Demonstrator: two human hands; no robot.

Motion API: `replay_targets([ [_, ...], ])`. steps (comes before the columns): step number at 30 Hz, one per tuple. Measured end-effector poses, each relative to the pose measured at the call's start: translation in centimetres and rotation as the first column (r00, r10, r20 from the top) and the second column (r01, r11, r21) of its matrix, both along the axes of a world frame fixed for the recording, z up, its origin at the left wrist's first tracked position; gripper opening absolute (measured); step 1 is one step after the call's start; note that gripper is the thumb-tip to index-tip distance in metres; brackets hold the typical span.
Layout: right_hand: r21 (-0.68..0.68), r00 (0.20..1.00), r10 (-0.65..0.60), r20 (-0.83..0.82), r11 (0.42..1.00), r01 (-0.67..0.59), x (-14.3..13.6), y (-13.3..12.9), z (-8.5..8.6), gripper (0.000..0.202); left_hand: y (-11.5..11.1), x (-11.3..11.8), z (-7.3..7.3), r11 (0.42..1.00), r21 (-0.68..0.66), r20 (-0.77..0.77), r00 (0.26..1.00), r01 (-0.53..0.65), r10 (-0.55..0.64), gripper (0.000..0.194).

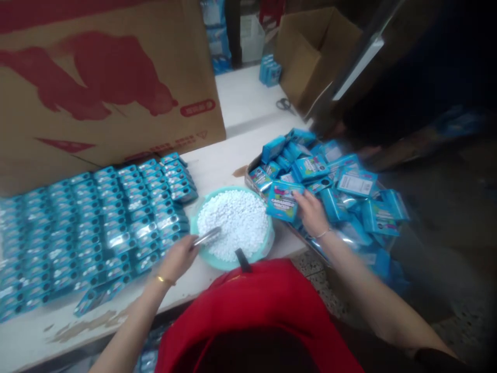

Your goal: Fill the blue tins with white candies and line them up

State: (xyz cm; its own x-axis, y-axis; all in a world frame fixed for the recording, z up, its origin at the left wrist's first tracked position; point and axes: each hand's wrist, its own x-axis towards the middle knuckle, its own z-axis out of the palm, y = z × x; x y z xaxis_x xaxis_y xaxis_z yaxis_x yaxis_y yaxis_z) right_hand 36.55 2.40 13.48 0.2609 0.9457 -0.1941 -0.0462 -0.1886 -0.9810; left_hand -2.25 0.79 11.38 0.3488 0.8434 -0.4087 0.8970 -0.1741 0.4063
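My left hand [179,259] is closed around a shiny metal scoop [207,236], whose exact shape is blurred. Its end lies over small white pellets [236,220] filling a pale green bowl [271,239]. In my right hand [312,213] is a blue printed box [283,201], gripped at its right side beside the bowl. Beneath and beyond that hand, many similar blue boxes [355,184] lie heaped in an open carton [254,182]. To the left, rows of small blue boxes [116,228] stand packed together; white bits show on some of them.
A large cardboard box [116,77] with red print stands behind the rows. Farther back on the white table [243,114] are scissors [285,105], a few blue boxes [270,71] and an open brown carton [306,57]. A dark, blurred shape, perhaps a person, is at the right.
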Motion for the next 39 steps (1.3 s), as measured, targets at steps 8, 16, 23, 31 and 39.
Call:
replay_targets([
  [8, -0.241, 0.987, 0.107, -0.118, 0.961, -0.133, -1.8, -7.2, -3.8, 0.048, -4.1, 5.8, -3.3, 0.995, -0.090, -0.259, 0.963, 0.048, -0.070, 0.017],
  [16, 0.127, 0.817, 0.287, 0.500, 0.909, -0.397, -5.1, -3.2, -8.1, 0.038, -3.8, 6.9, -5.5, 0.997, -0.035, -0.233, 0.969, 0.073, -0.079, 0.014],
  [23, 0.001, 0.872, 0.328, 0.363, 0.936, -0.352, -7.3, -2.1, -9.4, 0.058, -3.5, 6.6, -5.7, 0.997, -0.030, -0.215, 0.973, 0.075, -0.080, 0.014],
  [31, 0.092, 0.858, 0.324, 0.398, 0.917, -0.389, -6.9, -2.1, -8.2, 0.050, -3.5, 6.7, -5.7, 0.997, -0.029, -0.203, 0.976, 0.071, -0.075, 0.016],
  [39, -0.074, 0.870, 0.458, 0.184, 0.889, -0.453, -8.6, -2.1, -8.2, 0.059, -3.9, 6.2, -6.4, 0.999, -0.013, -0.158, 0.986, 0.049, -0.050, 0.018],
])
